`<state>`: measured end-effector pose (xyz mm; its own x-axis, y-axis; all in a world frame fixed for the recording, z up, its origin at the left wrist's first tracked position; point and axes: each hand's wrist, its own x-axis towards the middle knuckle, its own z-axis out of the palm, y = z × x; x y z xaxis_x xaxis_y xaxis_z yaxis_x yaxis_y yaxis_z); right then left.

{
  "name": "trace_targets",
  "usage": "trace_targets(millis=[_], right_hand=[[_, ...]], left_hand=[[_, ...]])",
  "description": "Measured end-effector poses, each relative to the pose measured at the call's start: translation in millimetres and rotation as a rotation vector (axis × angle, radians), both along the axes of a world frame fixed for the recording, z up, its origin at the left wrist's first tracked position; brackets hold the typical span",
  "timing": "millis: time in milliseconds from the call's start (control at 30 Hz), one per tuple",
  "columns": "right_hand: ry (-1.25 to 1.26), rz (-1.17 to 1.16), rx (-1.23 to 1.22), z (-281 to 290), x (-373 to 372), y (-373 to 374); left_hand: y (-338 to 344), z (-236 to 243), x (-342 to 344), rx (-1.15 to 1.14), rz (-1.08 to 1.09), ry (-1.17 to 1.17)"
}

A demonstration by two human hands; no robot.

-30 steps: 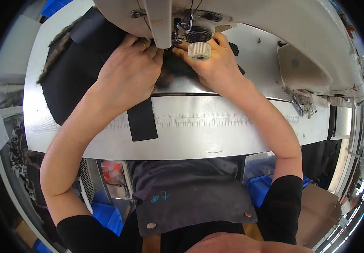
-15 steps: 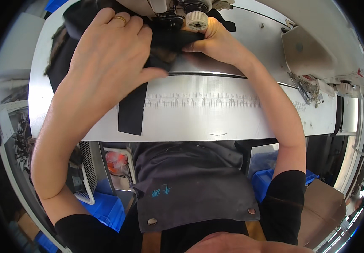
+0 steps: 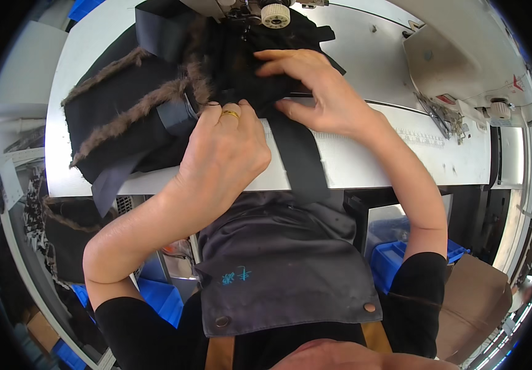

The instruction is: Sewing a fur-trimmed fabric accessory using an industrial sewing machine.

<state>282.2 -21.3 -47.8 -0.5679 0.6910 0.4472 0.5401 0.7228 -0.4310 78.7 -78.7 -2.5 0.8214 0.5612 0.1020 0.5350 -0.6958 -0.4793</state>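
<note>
A large piece of black fabric [image 3: 118, 117] with strips of brown fur [image 3: 149, 102] lies across the left and middle of the table, partly under the sewing machine head [image 3: 245, 15]. Closed fingers of my left hand [image 3: 226, 148] grip the near edge of this fabric. To its right, my right hand [image 3: 321, 92] rests with thumb and fingers apart over the black cloth beneath the machine. From between my hands a black fabric strip [image 3: 300, 157] hangs toward the table's front edge. The needle area is dark and hard to make out.
The white table [image 3: 371, 160] carries a printed ruler scale. Metal tools, among them scissors or tweezers [image 3: 435, 117], lie by the machine's column at right. Blue bins [image 3: 392, 259] stand below, and a brown cardboard box [image 3: 475, 302] at lower right.
My left hand has come down and right, nearer to me, pulling fabric along. More fabric and fur now show at left. The right hand has moved nearer and opened, and the strip lies further right.
</note>
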Motion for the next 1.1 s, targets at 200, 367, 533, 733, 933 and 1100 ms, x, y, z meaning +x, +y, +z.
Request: trace_targets(millis=[200,367,533,733,933,1100], right_hand=[[-0.011,-0.066,-0.227,6,-31,15],[0.021,0.064,0.01,-10,-14,7],[0.028,0.077,0.114,-13,-16,-1],[0.062,0.052,0.02,-12,-8,-4],[0.293,-0.212,-0.007,-3,8,-33],[-0.132,-0.213,-0.088,2,-8,-83]], left_hand=[[1,2,0,-0.01,-0.07,-0.029],[44,47,-14,-0.187,-0.296,-0.373],[71,51,-14,-0.208,-0.203,-0.135],[51,10,-32,-0.559,0.281,-0.387],[40,-9,-43,-0.495,0.207,-0.759],[49,1,-28,-0.446,0.142,-0.736]])
